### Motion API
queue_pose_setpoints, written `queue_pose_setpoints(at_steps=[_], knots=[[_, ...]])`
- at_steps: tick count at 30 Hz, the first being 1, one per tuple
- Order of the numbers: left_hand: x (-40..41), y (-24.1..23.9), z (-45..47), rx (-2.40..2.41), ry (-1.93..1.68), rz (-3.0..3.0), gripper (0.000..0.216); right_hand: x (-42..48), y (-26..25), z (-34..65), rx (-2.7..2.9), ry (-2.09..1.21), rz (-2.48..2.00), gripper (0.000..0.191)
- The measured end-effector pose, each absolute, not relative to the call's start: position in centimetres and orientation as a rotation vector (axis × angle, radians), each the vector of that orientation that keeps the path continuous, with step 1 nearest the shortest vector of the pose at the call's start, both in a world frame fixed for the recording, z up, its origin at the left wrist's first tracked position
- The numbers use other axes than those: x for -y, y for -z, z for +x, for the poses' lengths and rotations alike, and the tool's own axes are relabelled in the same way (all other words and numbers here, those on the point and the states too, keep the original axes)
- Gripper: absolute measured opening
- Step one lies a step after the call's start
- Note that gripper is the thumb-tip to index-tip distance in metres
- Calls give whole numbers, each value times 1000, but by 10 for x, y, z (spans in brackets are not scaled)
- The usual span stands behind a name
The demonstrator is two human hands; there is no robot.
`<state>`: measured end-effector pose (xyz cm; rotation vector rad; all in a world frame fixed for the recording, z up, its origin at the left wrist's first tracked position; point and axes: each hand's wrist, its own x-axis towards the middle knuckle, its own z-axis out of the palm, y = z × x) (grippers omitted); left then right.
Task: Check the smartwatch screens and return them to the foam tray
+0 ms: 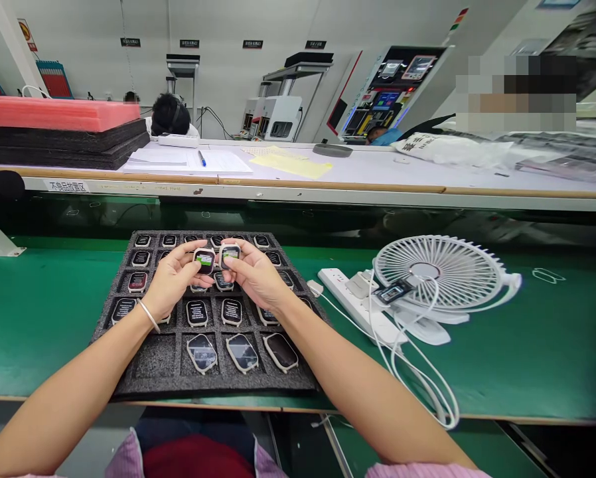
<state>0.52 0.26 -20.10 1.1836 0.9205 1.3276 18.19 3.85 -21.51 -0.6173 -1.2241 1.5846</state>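
A black foam tray [149, 362] lies on the green bench and holds several smartwatch bodies in its pockets. My left hand [171, 282], with a bangle on the wrist, pinches one watch body [205, 259] whose screen shows a green bar. Beside it, my right hand [255, 273] grips a second watch body [229, 254] with a lit screen. Both hands hover over the tray's far half, the two watches almost touching. Three dark-screened watch bodies [241, 352] lie in the near row.
A white desk fan [440, 272] lies flat to the right, with a power strip [358, 302], a small device on it and looped white cables [427, 385]. A raised shelf behind carries papers, pink and black foam sheets [59, 126] and bags. A person rests at the far desk.
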Motion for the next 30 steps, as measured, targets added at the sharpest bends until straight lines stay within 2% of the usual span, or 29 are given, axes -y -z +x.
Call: queue_pose_setpoints(at_steps=[16, 24, 30], knots=[[-1, 198, 3, -888, -1323, 1137, 52, -38, 214, 183, 1261, -1572, -614, 45], [-8, 200, -2, -864, -1350, 1058, 49, -44, 210, 181, 1110, -1733, -603, 29], [-13, 167, -7, -810, -1369, 1050, 49, -53, 186, 179, 1115, -1718, -556, 26]])
